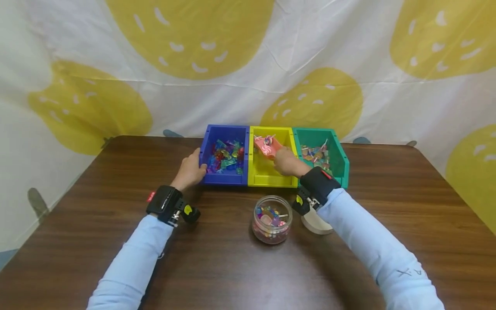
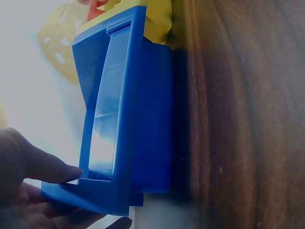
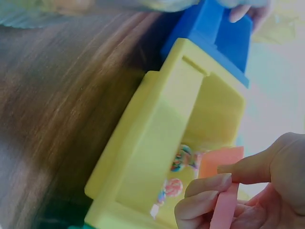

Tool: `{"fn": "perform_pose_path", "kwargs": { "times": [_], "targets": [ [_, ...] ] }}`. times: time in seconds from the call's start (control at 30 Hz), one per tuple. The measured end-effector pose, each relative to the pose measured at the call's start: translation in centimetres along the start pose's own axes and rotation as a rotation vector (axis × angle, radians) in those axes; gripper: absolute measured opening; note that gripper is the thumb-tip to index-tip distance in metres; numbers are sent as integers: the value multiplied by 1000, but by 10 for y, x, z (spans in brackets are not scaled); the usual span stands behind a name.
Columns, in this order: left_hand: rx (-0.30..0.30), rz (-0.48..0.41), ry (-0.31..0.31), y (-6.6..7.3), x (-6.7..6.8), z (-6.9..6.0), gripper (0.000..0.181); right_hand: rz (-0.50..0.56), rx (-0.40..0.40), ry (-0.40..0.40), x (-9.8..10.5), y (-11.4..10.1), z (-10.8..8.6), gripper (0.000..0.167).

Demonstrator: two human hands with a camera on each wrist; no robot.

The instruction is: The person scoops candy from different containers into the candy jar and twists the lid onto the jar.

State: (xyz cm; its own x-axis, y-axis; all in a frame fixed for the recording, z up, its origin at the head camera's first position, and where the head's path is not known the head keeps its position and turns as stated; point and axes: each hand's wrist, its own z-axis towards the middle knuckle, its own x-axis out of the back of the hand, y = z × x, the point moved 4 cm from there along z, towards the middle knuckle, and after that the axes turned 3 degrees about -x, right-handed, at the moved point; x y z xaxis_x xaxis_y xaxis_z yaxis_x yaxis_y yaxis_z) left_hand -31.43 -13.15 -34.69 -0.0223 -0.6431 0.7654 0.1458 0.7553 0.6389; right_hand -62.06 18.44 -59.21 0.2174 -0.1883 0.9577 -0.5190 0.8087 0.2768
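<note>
My left hand (image 1: pixel 190 171) grips the left wall of the blue bin (image 1: pixel 207 148), thumb on the rim and fingers outside in the left wrist view. My right hand (image 1: pixel 288 162) pinches a pink scoop (image 1: pixel 274 146) over the yellow bin (image 1: pixel 272 180). Swirled lollipops (image 1: pixel 266 149) lie on the scoop in the head view. In the right wrist view, a round pink lollipop (image 3: pixel 174 187) shows in the yellow bin beside the scoop (image 3: pixel 224 206). Colourful wrapped candies (image 1: pixel 228 157) lie in the blue bin.
The green bin (image 1: pixel 342 161) with lollipops adjoins the yellow bin on the right. An uncapped glass jar (image 1: pixel 272 237) of mixed candies stands nearer on the table (image 1: pixel 217 267). A white lid (image 1: pixel 317 224) lies beside it, under the right wrist.
</note>
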Motion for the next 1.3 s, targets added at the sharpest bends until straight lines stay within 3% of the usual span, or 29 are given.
{"fn": "perform_pose_path", "kwargs": {
  "times": [0.1, 0.13, 0.2, 0.3, 0.43, 0.5, 0.57, 0.7, 0.87, 1.03, 1.13, 1.3],
  "targets": [
    [4, 15, 21, -1, 1, -2, 59, 42, -13, 36, -9, 10, -1, 38],
    [2, 17, 34, -1, 2, -3, 61, 68, -20, 47, 1, 8, -7, 35],
    [-32, 22, 78, 0, 4, -4, 63, 202, -109, 41, 33, -1, -29, 33],
    [-115, 7, 170, 6, 9, -8, 62, 373, -200, 49, 127, -36, -83, 31],
    [-210, -59, 271, 15, 14, -11, 56, 628, -296, 20, 271, -91, -161, 31],
    [-242, -87, 287, 19, 15, -12, 54, 708, -305, 15, 321, -109, -188, 30],
    [-275, -110, 284, 24, 15, -14, 55, 756, -309, 17, 353, -119, -207, 26],
    [-340, -127, 247, 36, 13, -18, 58, 794, -238, 69, 373, -117, -226, 26],
    [-400, -208, 132, 49, 8, -23, 56, 843, -142, 122, 379, -110, -239, 27],
    [-423, -306, -55, 55, -1, -26, 57, 812, -49, 142, 384, -109, -255, 18],
    [-422, -340, -179, 57, -8, -28, 61, 827, -27, 121, 386, -111, -267, 21],
    [-421, -372, -333, 59, -19, -37, 64, 883, -6, 88, 388, -115, -282, 22]
  ]
}}
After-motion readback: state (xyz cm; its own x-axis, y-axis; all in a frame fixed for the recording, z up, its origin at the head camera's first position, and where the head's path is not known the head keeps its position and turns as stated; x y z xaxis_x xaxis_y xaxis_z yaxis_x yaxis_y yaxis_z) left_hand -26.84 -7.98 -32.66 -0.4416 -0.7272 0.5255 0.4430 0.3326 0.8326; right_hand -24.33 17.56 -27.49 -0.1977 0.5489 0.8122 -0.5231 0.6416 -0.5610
